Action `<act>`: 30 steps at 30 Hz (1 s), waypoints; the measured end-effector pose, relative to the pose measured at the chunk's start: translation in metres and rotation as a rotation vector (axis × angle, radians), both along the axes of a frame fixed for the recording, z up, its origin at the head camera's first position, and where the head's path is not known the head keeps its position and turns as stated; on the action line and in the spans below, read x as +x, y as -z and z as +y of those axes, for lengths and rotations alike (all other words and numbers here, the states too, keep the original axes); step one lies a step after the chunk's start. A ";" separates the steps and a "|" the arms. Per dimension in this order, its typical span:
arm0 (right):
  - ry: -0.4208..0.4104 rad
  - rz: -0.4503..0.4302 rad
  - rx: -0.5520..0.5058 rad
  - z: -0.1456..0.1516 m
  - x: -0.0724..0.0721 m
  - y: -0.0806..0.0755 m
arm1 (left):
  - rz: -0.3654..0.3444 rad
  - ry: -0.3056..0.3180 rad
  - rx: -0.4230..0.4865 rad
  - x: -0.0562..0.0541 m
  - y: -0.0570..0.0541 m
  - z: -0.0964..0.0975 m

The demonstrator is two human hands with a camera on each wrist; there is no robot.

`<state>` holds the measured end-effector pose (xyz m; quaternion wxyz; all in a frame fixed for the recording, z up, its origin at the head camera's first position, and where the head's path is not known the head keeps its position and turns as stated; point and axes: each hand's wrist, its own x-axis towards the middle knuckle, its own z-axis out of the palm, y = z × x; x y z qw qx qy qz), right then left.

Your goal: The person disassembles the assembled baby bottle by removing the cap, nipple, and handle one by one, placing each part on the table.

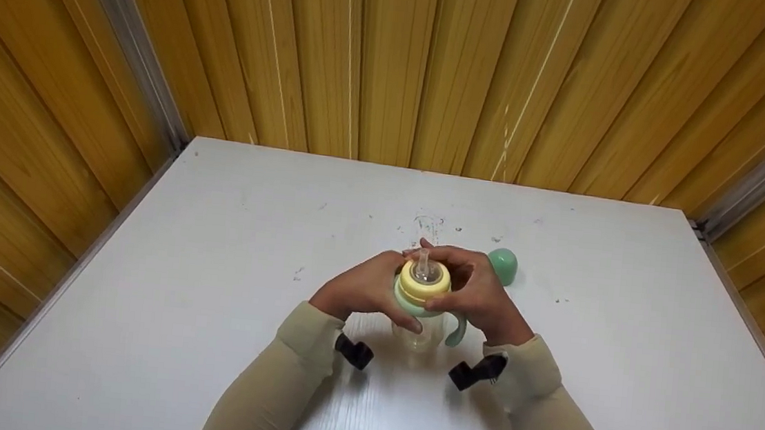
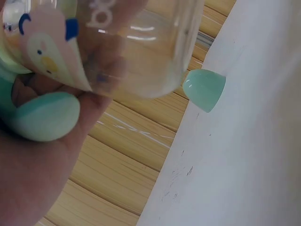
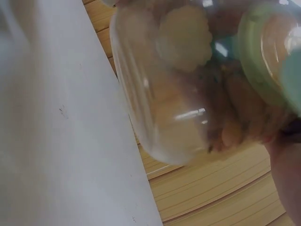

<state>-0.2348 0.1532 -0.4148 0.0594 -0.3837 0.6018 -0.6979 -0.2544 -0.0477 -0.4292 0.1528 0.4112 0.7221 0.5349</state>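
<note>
A clear baby bottle [image 1: 417, 339] stands upright between both hands, with a yellow ring [image 1: 415, 291] and a translucent nipple [image 1: 424, 266] on top. My left hand [image 1: 364, 284] grips it from the left, thumb across its front below the ring. From the right, my right hand [image 1: 478, 290] holds the yellow ring, thumb at the front and fingers behind. A green side handle [image 1: 457, 331] hangs below the right hand; another green handle [image 2: 47, 117] lies against the left palm in the left wrist view. Penguin artwork marks the clear wall [image 3: 164, 113], seen close in the right wrist view.
A green dome-shaped cap [image 1: 504, 266] rests on the white table [image 1: 249, 231] just beyond the right hand. Wood-patterned panels [image 1: 396, 64] rise behind the table and at both sides. Small dark marks dot the tabletop. Black wrist mounts [image 1: 354, 352] jut from both sleeves.
</note>
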 end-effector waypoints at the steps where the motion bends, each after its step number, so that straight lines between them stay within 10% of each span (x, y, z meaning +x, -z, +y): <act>1: -0.025 -0.001 -0.005 0.001 -0.001 0.000 | 0.002 0.010 -0.009 0.000 -0.001 0.000; 9: -0.251 0.100 -0.106 -0.001 -0.002 0.000 | -0.048 0.154 -0.008 0.006 -0.006 0.003; 15: -0.332 0.090 -0.123 0.001 -0.005 -0.002 | -0.004 0.146 -0.009 0.008 -0.007 0.007; 30: -0.072 0.063 0.155 0.016 0.000 -0.009 | -0.029 -0.035 -0.007 0.011 -0.011 0.006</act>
